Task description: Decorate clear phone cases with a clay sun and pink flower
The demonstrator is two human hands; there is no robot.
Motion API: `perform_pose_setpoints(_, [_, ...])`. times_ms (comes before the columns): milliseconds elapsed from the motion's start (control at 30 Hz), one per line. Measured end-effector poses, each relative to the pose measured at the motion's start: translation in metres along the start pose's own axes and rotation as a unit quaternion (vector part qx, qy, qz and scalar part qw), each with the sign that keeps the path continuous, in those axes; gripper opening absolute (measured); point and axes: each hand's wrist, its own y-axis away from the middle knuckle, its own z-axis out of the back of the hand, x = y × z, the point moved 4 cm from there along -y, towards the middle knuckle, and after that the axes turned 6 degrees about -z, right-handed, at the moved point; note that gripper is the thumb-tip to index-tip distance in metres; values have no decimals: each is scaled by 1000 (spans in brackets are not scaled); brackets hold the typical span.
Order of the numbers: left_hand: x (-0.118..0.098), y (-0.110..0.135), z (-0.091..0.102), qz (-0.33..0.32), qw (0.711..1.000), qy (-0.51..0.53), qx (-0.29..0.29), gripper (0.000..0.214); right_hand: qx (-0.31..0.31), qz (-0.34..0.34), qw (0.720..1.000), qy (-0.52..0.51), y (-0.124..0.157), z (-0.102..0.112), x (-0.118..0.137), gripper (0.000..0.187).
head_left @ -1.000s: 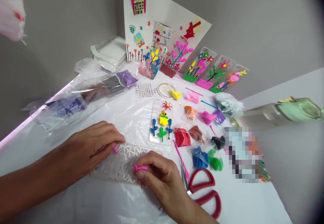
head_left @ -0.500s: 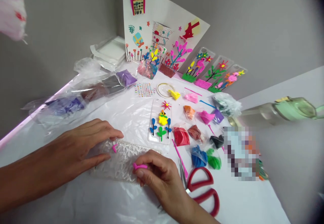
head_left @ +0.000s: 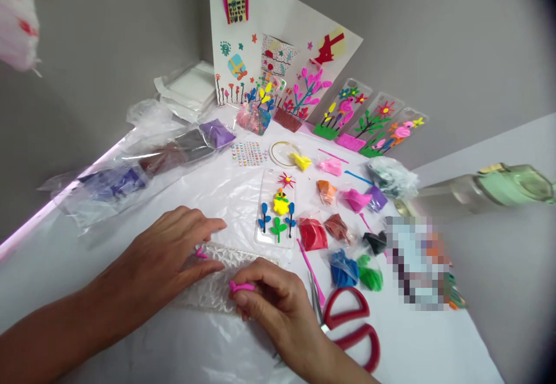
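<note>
My right hand (head_left: 273,300) pinches a small piece of pink clay (head_left: 241,286) between thumb and fingertips. Under both hands lies a clear, faceted phone case (head_left: 208,288), partly covered by them. Another bit of pink clay (head_left: 201,253) sits on the case near its far left edge. My left hand (head_left: 174,253) reaches over the case's left part, thumb apart from the stretched fingers, with nothing held. Just beyond is a clear phone case (head_left: 270,240) decorated with a yellow clay chick, blue and green leaves and a red sun.
Red-handled scissors (head_left: 347,317) lie beside my right wrist. Bagged clay lumps, such as red (head_left: 313,233) and blue (head_left: 344,268), spread to the right near a pink modelling tool (head_left: 311,271). A bottle (head_left: 482,193) is at far right. Decorated cases (head_left: 369,123) lean at the back.
My left hand has shifted right across the faceted case, toward my right hand. The right hand keeps its pinch on the pink clay, nearly still.
</note>
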Motion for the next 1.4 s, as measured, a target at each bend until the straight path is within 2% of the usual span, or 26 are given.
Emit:
perform_pose_setpoints(167, [-6, 0, 7, 22, 997, 73, 17, 45, 1, 3, 1000, -21, 0, -1, 0, 13])
perform_pose_setpoints(267, [-22, -1, 7, -35, 990, 132, 41, 34, 0, -17, 996, -84, -1, -1, -5, 16])
perform_pose_setpoints(333, [-32, -2, 5, -61, 986, 155, 30, 24, 3, -36, 992, -119, -2, -2, -9, 22])
perform_pose_setpoints(433, [-42, -4, 2, -93, 985, 146, 14, 17, -1, -46, 992, -117, -2, -3, -10, 29])
perform_pose_setpoints(533, [-44, -4, -1, -121, 985, 121, 25, 13, -17, -52, 993, -102, -2, -3, -10, 30])
perform_pose_setpoints(667, [-44, -4, -2, -126, 985, 115, 32, 7, -19, -48, 993, -108, -2, -3, -11, 30])
perform_pose_setpoints(967, [-50, -3, -8, -116, 988, 99, 5, 14, -20, -20, 998, -55, -2, -3, -11, 30])
perform_pose_setpoints(1033, [-50, -3, -7, -97, 989, 111, 4, 14, -9, -4, 1000, -30, -1, -2, -9, 26])
perform_pose_setpoints(1133, [-41, -4, 0, 1, 987, 163, -9, 16, 13, 32, 999, 26, 0, -2, -4, 16])
perform_pose_setpoints(1233, [-28, -5, 12, 87, 970, 227, -21, 14, 22, 37, 998, 35, 0, -3, -3, 13])
perform_pose_setpoints(1300, [-22, -7, 20, 105, 960, 260, -22, 13, 22, 18, 1000, 10, 0, -4, -5, 13])
perform_pose_setpoints(1400, [-15, -8, 26, 99, 956, 275, -13, 18, 19, 8, 1000, -1, 0, -4, -6, 12])
